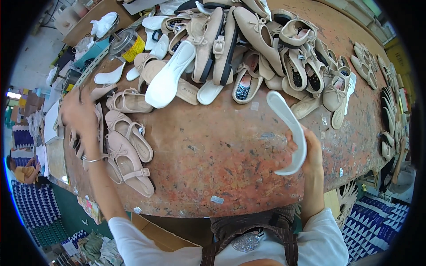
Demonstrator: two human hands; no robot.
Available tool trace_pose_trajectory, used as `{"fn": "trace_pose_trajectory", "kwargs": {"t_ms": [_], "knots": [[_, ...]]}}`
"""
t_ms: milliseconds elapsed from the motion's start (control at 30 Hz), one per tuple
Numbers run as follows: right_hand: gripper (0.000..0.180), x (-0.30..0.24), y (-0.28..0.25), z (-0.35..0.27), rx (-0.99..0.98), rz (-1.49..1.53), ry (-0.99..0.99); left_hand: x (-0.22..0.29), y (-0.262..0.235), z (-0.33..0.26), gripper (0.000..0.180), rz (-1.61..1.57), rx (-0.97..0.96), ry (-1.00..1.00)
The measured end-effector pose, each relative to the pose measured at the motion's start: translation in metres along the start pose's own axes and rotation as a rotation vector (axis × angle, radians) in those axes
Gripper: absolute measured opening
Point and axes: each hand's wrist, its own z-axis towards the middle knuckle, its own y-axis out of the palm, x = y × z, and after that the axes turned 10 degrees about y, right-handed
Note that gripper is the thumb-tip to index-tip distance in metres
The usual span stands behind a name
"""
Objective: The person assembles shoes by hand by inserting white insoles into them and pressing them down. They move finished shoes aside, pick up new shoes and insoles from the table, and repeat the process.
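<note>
Over the desk [199,155], the right hand [313,150] held a white insole [298,133] near the shoe pile [255,33], probably best gripped lightly, while the left hand [80,113], left of the pile, was too blurred to read.

Worktable [199,150]: brown-red top, scuffed, stained. Heap of beige bow-trimmed flats [255,31] along far side, white insoles [171,77] among them. Strap flats [122,141] clustered at left; more shoes [364,71] toward right edge. Yellow-labelled tin [128,48], far left. Small clear sticker [217,200] near front edge.
</note>
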Motion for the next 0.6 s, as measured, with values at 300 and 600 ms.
{"fn": "trace_pose_trajectory", "kwargs": {"t_ms": [300,600], "knots": [[0.061,0.015,-0.028,-0.059,-0.085,0.146,0.083,0.261,0.013,0.047,0.024,-1.587,-0.157,-0.591],[0.049,0.002,-0.072,-0.137,0.43,-0.588,-0.372,0.256,-0.229,-0.14,0.019,-1.592,-0.56,-0.117]]}}
